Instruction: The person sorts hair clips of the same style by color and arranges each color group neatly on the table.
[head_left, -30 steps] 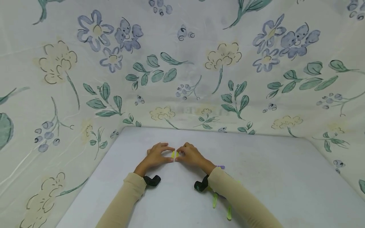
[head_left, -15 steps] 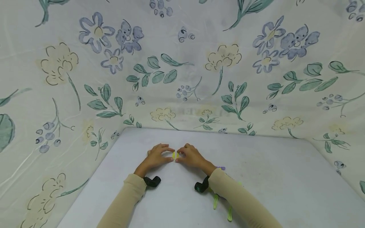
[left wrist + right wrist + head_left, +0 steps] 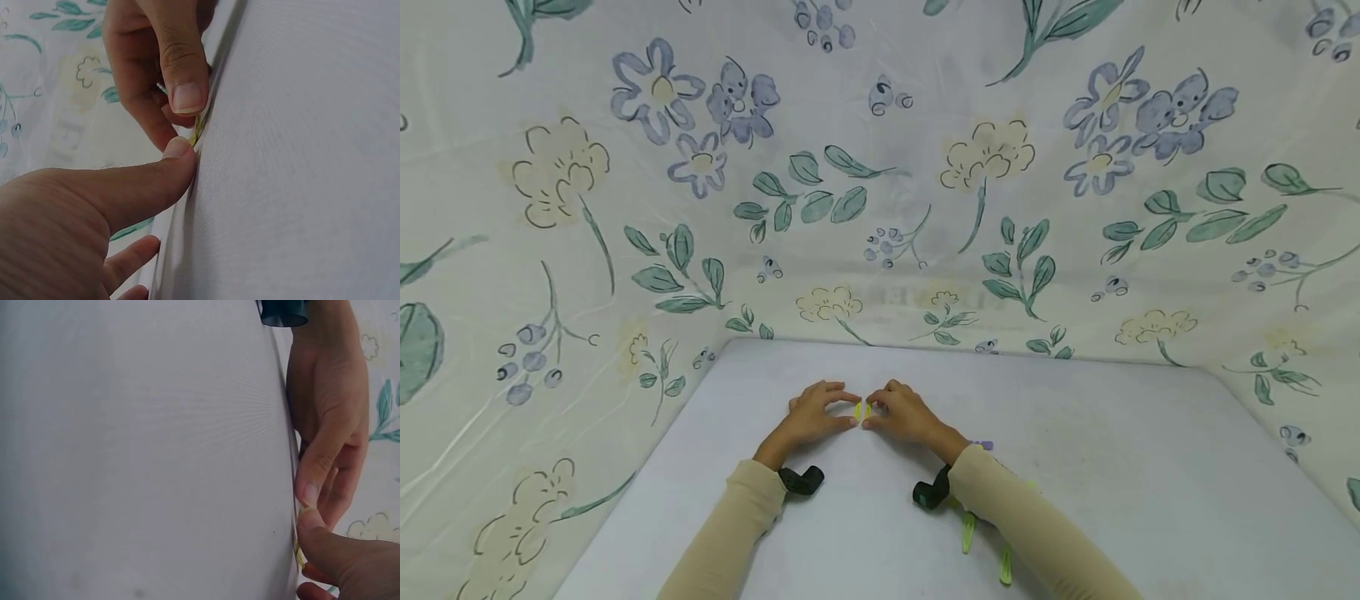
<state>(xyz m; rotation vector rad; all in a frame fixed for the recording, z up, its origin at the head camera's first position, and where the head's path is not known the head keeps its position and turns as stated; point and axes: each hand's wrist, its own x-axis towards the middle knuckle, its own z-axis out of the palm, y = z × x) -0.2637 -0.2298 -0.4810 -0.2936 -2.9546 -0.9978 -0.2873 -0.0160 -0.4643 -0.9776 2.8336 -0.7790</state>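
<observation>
My left hand (image 3: 812, 413) and right hand (image 3: 906, 413) face each other above the white table, fingertips nearly meeting. Between the left thumb and fingers stands a slim yellow hair clip (image 3: 858, 412). Beside it the right thumb and fingers pinch a second yellow piece (image 3: 868, 410), seemingly another clip. In the left wrist view the yellow clip (image 3: 195, 130) shows between the two thumbs, mostly covered by them. A sliver of yellow clip (image 3: 300, 555) appears below the right thumb in the right wrist view. Whether the pieces touch, I cannot tell.
Two light-green snap hair clips (image 3: 968, 533) (image 3: 1006, 567) lie near the right forearm. A purple clip (image 3: 982, 445) peeks out behind the right wrist. More clips are partly hidden under that sleeve (image 3: 1030, 517). Flower-printed sheeting (image 3: 910, 183) surrounds the white table (image 3: 1112, 450).
Both hands keep their pinch at the same spot on the table. The whole head view shifts slightly downward; the yellow pieces turn a little between the fingertips.
</observation>
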